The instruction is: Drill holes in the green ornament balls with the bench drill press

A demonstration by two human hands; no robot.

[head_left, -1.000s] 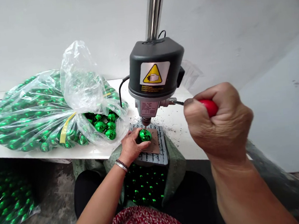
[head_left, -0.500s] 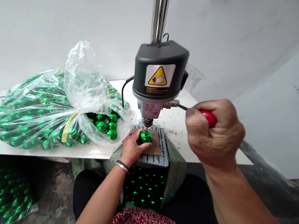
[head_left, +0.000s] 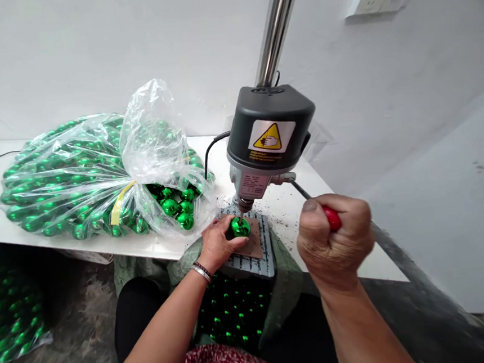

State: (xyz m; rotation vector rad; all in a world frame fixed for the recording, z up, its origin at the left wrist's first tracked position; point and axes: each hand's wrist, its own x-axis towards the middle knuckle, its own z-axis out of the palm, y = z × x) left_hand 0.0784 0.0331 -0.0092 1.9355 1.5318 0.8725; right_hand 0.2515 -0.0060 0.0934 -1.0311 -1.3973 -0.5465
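A shiny green ball (head_left: 241, 227) rests on a brown board (head_left: 254, 245) under the drill press (head_left: 269, 134). My left hand (head_left: 221, 242) grips the ball from its left side, thumb in front and fingers behind. The drill bit (head_left: 241, 215) comes down to the top of the ball; whether it has entered the surface is too small to tell. My right hand (head_left: 335, 235) is wrapped in a fist round the red knob (head_left: 333, 217) of the press lever, right of the machine.
A clear plastic bag (head_left: 68, 180) full of green balls lies on the white table (head_left: 146, 247), its open mouth near the press. More green balls are below the board and in another bag (head_left: 11, 309) at lower left. Dark shavings surround the press base.
My right hand and the red knob have moved down and a little left relative to the press. My left hand still holds the ball on the board. The camera view has shifted.
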